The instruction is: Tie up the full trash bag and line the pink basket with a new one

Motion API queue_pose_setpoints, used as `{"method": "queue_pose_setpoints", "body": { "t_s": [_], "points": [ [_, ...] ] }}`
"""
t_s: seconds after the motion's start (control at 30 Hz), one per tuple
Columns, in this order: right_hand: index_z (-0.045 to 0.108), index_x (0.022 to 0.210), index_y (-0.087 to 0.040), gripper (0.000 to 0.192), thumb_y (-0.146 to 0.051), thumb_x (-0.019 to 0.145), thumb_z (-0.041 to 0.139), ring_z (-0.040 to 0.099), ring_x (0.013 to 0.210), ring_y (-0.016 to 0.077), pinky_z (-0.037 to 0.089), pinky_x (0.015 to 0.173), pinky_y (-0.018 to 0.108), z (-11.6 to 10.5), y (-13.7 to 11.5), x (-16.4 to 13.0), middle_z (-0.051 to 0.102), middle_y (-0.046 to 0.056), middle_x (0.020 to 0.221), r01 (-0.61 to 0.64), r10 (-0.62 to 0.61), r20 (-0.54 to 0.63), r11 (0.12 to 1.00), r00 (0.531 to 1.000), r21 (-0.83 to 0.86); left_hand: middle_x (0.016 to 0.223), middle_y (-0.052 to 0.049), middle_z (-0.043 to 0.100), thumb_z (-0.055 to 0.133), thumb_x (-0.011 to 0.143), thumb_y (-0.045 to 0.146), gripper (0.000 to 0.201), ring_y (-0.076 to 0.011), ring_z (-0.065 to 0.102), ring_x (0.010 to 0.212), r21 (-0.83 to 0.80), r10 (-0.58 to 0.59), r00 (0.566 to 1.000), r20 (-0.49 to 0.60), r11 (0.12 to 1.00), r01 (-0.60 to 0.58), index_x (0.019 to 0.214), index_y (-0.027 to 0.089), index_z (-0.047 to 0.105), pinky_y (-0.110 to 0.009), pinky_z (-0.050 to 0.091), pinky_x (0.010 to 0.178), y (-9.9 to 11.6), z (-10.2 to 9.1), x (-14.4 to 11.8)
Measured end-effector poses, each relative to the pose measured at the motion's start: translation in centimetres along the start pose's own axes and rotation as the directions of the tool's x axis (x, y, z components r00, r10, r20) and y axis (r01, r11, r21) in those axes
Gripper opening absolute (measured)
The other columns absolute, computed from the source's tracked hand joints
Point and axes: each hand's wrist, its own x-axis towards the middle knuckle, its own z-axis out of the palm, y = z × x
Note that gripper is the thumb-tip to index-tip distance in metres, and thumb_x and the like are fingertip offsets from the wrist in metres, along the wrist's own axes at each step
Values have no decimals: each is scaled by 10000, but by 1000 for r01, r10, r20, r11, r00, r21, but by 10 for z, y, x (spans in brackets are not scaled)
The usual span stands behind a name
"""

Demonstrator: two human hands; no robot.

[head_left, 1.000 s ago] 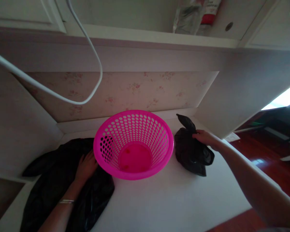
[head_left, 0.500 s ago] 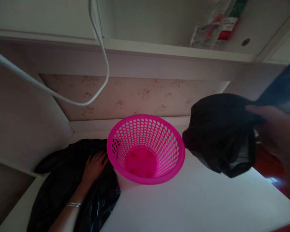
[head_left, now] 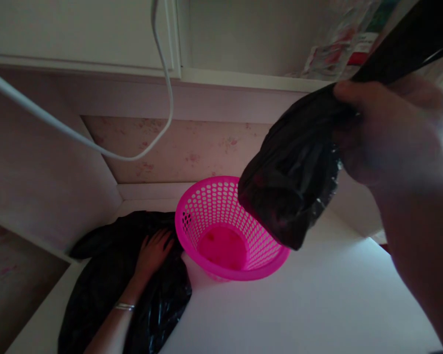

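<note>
My right hand (head_left: 387,132) grips a small black plastic bag (head_left: 291,177) by its neck and holds it up in the air, close to the camera, over the right rim of a pink perforated basket (head_left: 221,216). The basket stands on the white tabletop (head_left: 299,305) and holds nothing I can see. My left hand (head_left: 153,253), with a thin bracelet on the wrist, lies flat with spread fingers on a larger black plastic bag (head_left: 103,280) spread out left of the basket, fingertips near the basket's wall.
A white cable (head_left: 96,142) hangs in a loop in front of the floral back wall. A shelf (head_left: 243,78) above carries packets at the upper right. Walls close in the table at the left and back.
My right hand lifted the small black bag off the table at the basket's right and carried it up and leftward over the basket. The left hand stayed on the large bag.
</note>
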Motion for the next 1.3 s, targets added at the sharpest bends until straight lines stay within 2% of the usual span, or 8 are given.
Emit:
{"method": "queue_pose_setpoints", "body": {
  "t_s": [0.1,0.43,0.63,0.77,1.0,1.07,1.17,1.3],
  "points": [
    [701,977,-70,220,-217,816,730,731,725,140,508,608,263,33,-2,-11,731,-25,755,-99,99,9,980,995,172,1509,-160,623,428,1025,257,455,-295,552,1433,-7,-1,1000,-22,1000,1,1415,197,656,-585,324,1221,-2,3,0],
    [714,911,-133,162,-271,851,773,731,707,198,627,602,320,67,33,-51,754,43,849,-245,225,208,967,952,74,1493,-146,641,430,1037,302,440,-289,565,1423,-21,-15,999,-28,1000,14,1390,212,677,-564,337,1224,-4,4,2],
    [727,895,-168,336,-503,897,726,710,646,202,594,573,304,64,63,-84,722,31,726,-170,189,365,982,912,-84,1473,-153,657,442,1018,264,433,-298,567,1417,-48,-3,998,-61,999,0,1366,203,692,-570,324,1228,-6,7,1],
    [715,839,-182,329,-489,942,659,696,730,210,561,615,287,61,72,-100,712,29,730,-32,108,457,985,883,-170,1441,-153,680,470,982,257,419,-315,589,1381,-82,-1,992,-129,997,-9,1311,202,724,-572,363,1201,-9,13,4],
    [705,905,-200,187,-365,933,623,615,664,163,432,566,261,63,75,-112,707,10,778,112,95,601,948,793,-297,1285,-155,722,539,896,259,332,-329,622,1260,-172,-35,896,-443,984,-47,1116,200,780,-523,407,1162,-17,4,2],
    [698,929,-200,176,-364,919,634,619,650,164,406,550,262,64,79,-112,707,12,758,111,175,653,921,737,-372,1165,-141,746,527,914,272,288,-319,660,1155,-204,-53,844,-534,977,-68,1042,205,777,-516,457,1096,-18,-4,2],
    [682,929,-191,196,-382,915,637,643,626,173,397,529,266,66,89,-111,711,23,709,82,332,738,883,588,-462,1027,-127,748,549,958,338,254,-312,685,1022,-246,-84,758,-647,964,-103,964,195,759,-508,504,981,-14,-24,3],
    [667,920,-175,224,-395,930,629,696,666,190,446,509,254,70,103,-109,744,52,746,-28,455,802,875,387,-483,937,-85,737,567,1005,325,222,-254,692,930,-277,-82,672,-736,942,-188,921,200,730,-437,523,919,9,-81,-6]
  ]
}}
